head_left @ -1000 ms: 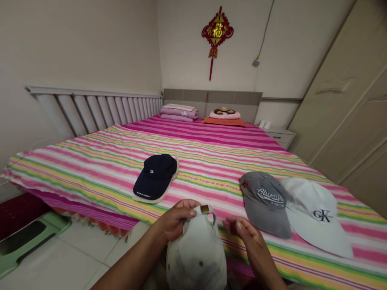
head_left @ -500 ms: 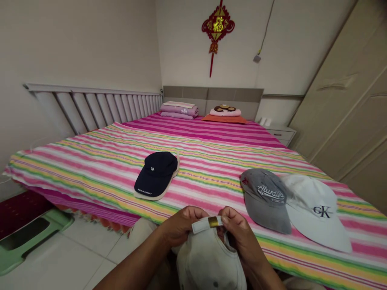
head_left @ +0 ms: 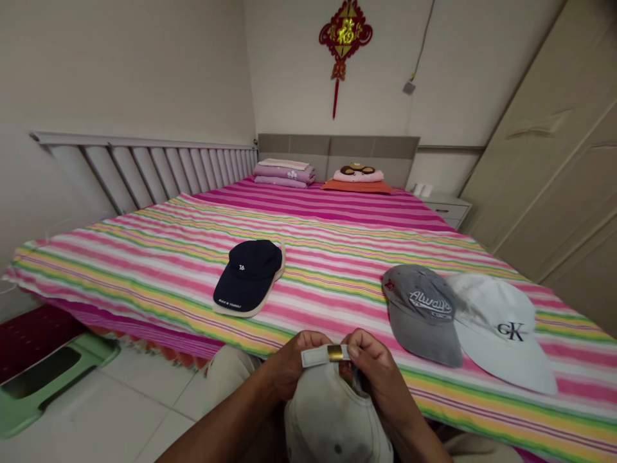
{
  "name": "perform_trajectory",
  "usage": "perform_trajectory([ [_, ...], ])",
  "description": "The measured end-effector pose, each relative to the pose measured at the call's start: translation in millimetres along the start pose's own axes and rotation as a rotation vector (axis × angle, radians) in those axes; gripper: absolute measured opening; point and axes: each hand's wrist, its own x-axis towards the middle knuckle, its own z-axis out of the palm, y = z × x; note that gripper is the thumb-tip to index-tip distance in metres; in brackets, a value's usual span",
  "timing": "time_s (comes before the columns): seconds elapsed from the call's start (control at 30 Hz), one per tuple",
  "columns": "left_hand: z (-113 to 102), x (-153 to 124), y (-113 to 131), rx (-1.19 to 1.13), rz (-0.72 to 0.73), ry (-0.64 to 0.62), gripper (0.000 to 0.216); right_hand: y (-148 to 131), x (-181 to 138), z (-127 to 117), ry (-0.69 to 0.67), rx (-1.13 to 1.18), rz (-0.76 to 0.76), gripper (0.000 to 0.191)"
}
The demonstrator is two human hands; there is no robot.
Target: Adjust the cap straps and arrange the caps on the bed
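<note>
A pale grey-white cap point(head_left: 332, 415) is held over my lap, its back opening and adjusting strap point(head_left: 315, 357) turned up toward me. My left hand point(head_left: 288, 365) is closed on the left side of the strap, fingertips partly hidden behind it. With thumb and bent fingers, my right hand point(head_left: 378, 361) pinches the strap's right end, just beside its brass buckle point(head_left: 335, 352). On the bed beyond lies a navy cap point(head_left: 250, 270) with a beige edge. To the right, a grey cap point(head_left: 424, 315) overlaps a white cap point(head_left: 501, 328) with dark letters.
A striped sheet point(head_left: 159, 251) covers the bed, with folded bedding point(head_left: 284, 173) and a pillow stack point(head_left: 357, 177) by the headboard point(head_left: 294, 148). A green stool point(head_left: 62, 379) stands on the tiled floor at left. A nightstand point(head_left: 446, 211) is at far right.
Both hands keep hold of the cap's strap and have shifted only slightly. The view has moved a little; the caps on the bed lie as before.
</note>
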Motion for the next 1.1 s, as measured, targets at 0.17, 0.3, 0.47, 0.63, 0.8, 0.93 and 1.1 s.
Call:
perform_trajectory([
  [0.17, -2.2, 3.2, -5.6, -0.045, 0.008, 0.026, 0.014, -0.6, -1.0, 0.6, 0.026, -0.043, 0.002, 0.027],
  [0.3, -6.4, 3.3, -9.2, -0.038, 0.054, 0.007, 0.026, 0.1, -1.8, 2.9, 0.016, -0.044, -0.006, 0.028],
  [0.47, -11.3, 3.7, -10.7, -0.017, 0.119, -0.006, 0.037, 4.8, -0.4, 0.7, -0.005, -0.019, -0.012, 0.025],
  [0.63, -13.4, 6.1, -12.2, -0.085, 0.128, 0.008, 0.04, 7.9, 2.4, -2.1, 0.088, 0.037, -0.041, 0.024],
  [0.8, -21.4, 8.0, -18.0, -0.143, 0.181, -0.018, 0.039, 2.9, 7.3, -2.5, 0.242, 0.171, -0.056, 0.026],
  [0.93, -28.9, 8.2, -17.3, -0.156, 0.233, -0.012, 0.036, -4.4, 13.4, -11.6, 0.381, 0.342, -0.148, 0.026],
  [1.1, -26.1, 6.6, -10.1, -0.152, 0.206, 0.12, 0.036, -11.6, 12.7, -23.4, 0.303, 0.129, -0.154, 0.028],
])
